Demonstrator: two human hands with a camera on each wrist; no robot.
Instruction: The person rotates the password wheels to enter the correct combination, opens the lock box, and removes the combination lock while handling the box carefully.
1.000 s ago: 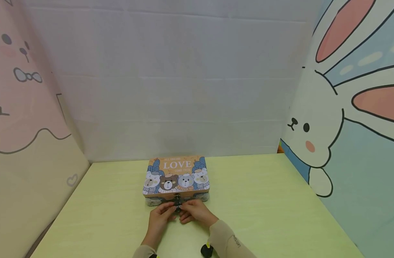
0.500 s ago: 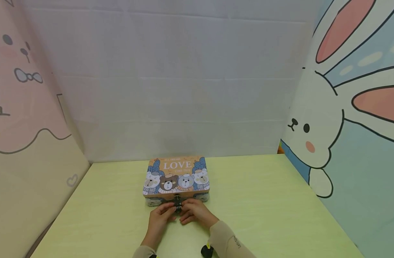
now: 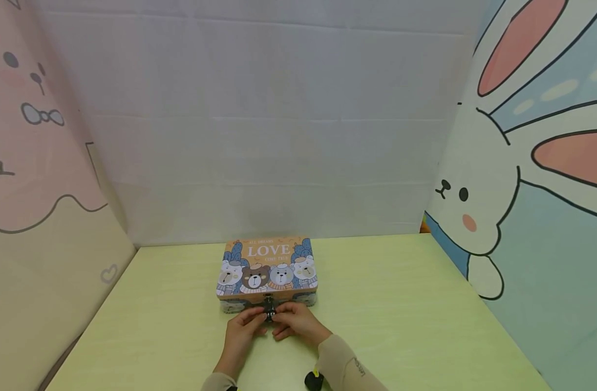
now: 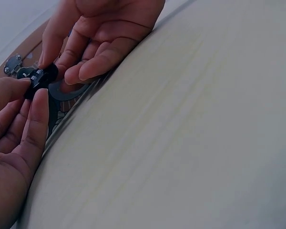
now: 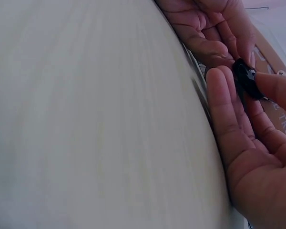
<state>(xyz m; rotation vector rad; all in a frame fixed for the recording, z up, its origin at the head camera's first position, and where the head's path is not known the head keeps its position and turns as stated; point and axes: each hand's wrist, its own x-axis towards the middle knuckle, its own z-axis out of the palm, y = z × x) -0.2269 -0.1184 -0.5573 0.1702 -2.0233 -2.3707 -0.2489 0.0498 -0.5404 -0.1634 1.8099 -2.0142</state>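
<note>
A tin box with printed bears and the word LOVE lies closed on the table, its metal clasp facing me. From that clasp hangs a small black combination padlock, its dials showing in the left wrist view. My left hand pinches the padlock from the left between thumb and fingers. On the other side, my right hand pinches it too, the thumb on the lock's edge in the right wrist view. The fingers cover part of the padlock's body.
The pale yellow-green table extends to both sides of the box. A white cloth backdrop stands behind it, with cartoon-printed panels at left and right. A black strap piece hangs by the right sleeve.
The right fingertips shift slightly at the padlock, lifting a little and coming back down. The left hand, padlock and box stay in place.
</note>
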